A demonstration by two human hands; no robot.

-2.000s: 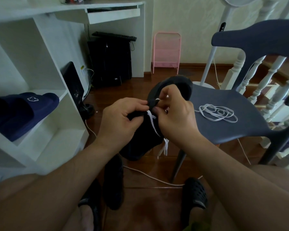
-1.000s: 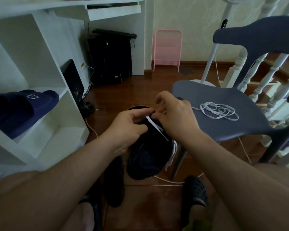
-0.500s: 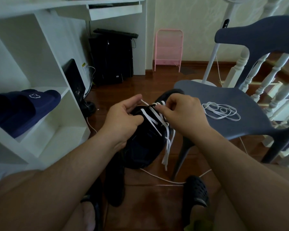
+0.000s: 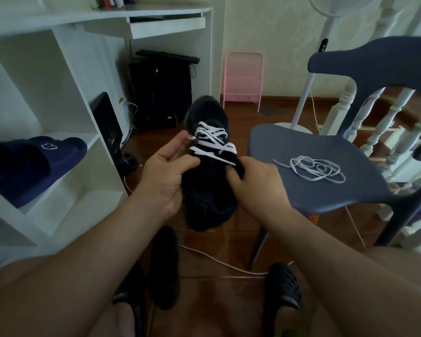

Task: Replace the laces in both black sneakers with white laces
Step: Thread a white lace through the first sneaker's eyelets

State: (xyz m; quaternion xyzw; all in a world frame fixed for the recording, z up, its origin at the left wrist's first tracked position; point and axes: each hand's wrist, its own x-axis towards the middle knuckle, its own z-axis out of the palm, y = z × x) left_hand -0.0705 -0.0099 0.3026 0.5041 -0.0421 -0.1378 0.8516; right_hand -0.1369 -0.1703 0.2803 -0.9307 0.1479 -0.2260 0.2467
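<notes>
The left hand (image 4: 165, 176) grips the left side of a black fabric sneaker (image 4: 210, 164), thumb across its tongue. The right hand (image 4: 255, 183) clasps its right side, fingers curled around it. The sneaker is held in the air, toe pointing away, with a flat white lace (image 4: 213, 142) crisscrossing its eyelets. Another loose white lace (image 4: 316, 169) lies coiled on the grey-blue plastic chair seat (image 4: 326, 190) to the right. A second black sneaker (image 4: 164, 266) lies on the brown wooden floor (image 4: 216, 300) below.

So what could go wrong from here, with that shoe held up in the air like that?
The black sneaker rests only between the left hand and right hand, above the floor, so a loosened grip could drop it. The white lace crosses unevenly, so it may need redoing. The spare lace lies in a loose tangle on the chair seat; a knock might send it off or knot it.
</notes>
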